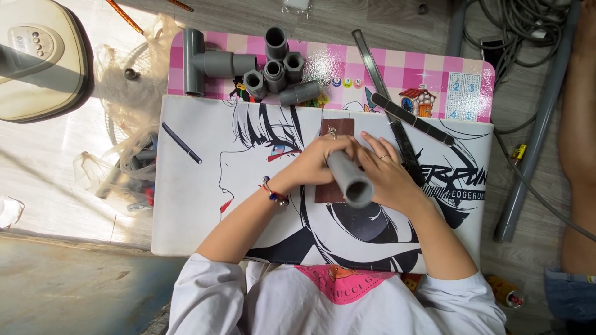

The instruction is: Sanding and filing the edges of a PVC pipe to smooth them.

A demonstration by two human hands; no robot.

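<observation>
A short grey plastic pipe [351, 178] lies slanted over a brown sheet of sandpaper [336, 129] on a white mat with a drawn face [205, 180]. My left hand [313, 162] grips the pipe's far end, with a ring on one finger and a beaded bracelet at the wrist. My right hand [388, 174] rests against the pipe's right side, fingers together and wrapped toward it. The pipe's open near end points at me.
Several grey pipe fittings [276, 68] and a tee piece [202, 61] sit on a pink checked board [385, 68]. A metal ruler [388, 105], a black file [413, 118] and a black pen [181, 142] lie nearby. Plastic bags at left, cables at right, another person's leg [577, 142].
</observation>
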